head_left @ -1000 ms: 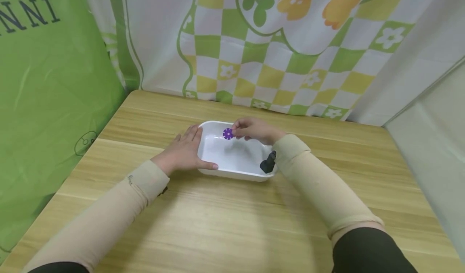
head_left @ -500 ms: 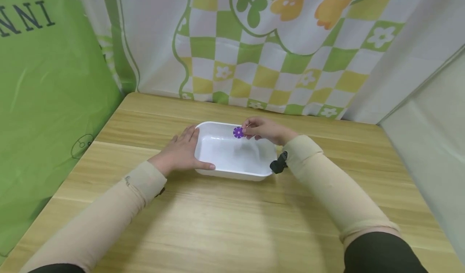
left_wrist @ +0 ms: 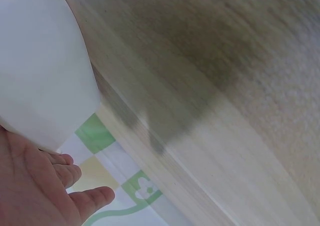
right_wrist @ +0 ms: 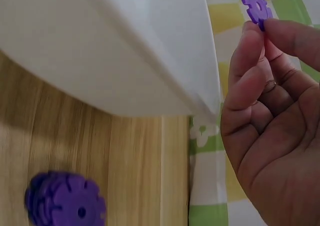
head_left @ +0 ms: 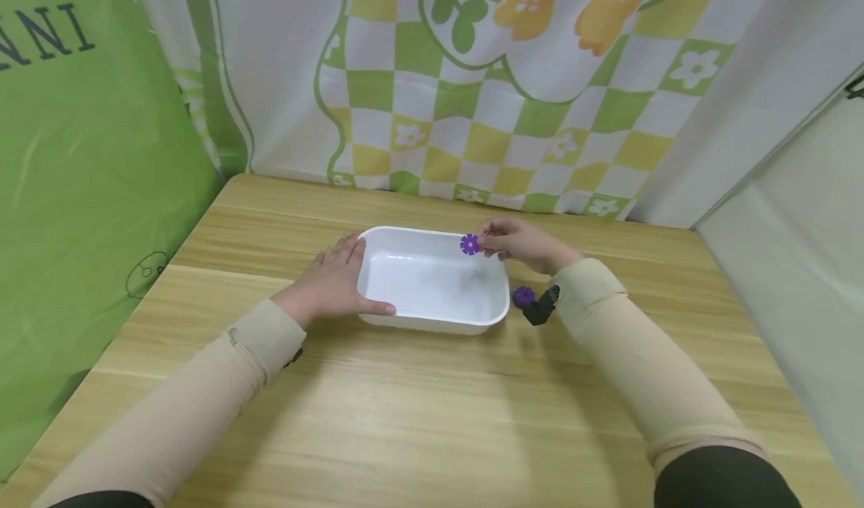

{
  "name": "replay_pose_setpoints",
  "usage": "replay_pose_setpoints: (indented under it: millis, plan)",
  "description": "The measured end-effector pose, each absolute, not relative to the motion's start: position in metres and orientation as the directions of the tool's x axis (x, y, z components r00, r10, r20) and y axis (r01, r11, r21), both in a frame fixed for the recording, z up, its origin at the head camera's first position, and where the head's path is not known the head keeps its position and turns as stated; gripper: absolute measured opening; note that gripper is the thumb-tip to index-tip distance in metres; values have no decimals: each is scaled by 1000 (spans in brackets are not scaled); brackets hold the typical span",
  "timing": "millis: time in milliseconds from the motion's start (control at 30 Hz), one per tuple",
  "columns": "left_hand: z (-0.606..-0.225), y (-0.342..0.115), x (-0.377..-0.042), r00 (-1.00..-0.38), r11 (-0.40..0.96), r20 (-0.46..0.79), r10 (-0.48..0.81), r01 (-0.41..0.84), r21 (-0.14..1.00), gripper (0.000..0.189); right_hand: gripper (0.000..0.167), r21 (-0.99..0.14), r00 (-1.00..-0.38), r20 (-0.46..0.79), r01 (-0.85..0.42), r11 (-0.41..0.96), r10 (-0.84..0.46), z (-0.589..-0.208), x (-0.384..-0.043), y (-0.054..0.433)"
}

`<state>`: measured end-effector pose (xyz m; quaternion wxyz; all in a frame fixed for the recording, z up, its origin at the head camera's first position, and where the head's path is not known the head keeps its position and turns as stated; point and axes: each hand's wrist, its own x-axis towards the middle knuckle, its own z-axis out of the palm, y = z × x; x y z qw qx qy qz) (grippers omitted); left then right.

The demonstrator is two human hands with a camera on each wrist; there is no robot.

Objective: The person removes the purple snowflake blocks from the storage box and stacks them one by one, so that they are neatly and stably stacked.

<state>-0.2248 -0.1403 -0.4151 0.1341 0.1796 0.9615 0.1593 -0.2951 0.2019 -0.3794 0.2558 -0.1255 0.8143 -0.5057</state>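
In the head view a white plastic tub [head_left: 432, 283] stands on the wooden table. My left hand [head_left: 324, 283] rests against its left end, fingers spread and mostly straight, thumb along the front side; the left wrist view shows those fingers [left_wrist: 92, 200] beside the tub wall. Between thumb and fingertips my right hand [head_left: 523, 242] pinches a purple notched disc [head_left: 469, 244], with a small hole in its middle, above the tub's back right rim. To the right of the tub lies a stack of similar purple discs [right_wrist: 75, 203], partly hidden in the head view by the wrist camera.
A black wrist camera [head_left: 541, 307] hangs under the right sleeve. The wooden table [head_left: 405, 403] extends in front of the tub. Behind it hangs a checked, flowered cloth [head_left: 499, 118], with a green cloth [head_left: 88, 193] at the left and a pale wall at the right.
My right hand has moved rightward with the purple disc, from over the tub's middle to its right rim. The purple stack has come into sight. The left hand stays on the tub.
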Motion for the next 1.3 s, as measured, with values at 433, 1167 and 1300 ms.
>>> replay_pose_setpoints:
  millis: [433, 1167, 1300]
  plan:
    - [-413, -140, -225, -900, 879, -199, 388, 296, 373, 139, 12, -897, -879, -274, 87, 434, -390, -385, -287, 245]
    - [-415, -139, -228, -899, 880, -203, 388, 297, 370, 142, 17, -873, -854, -342, 134, 470, -392, -428, -261, 302]
    - [-414, -139, -227, -898, 882, -213, 386, 291, 370, 142, 15, -884, -847, -352, 161, 439, -398, -434, -259, 303]
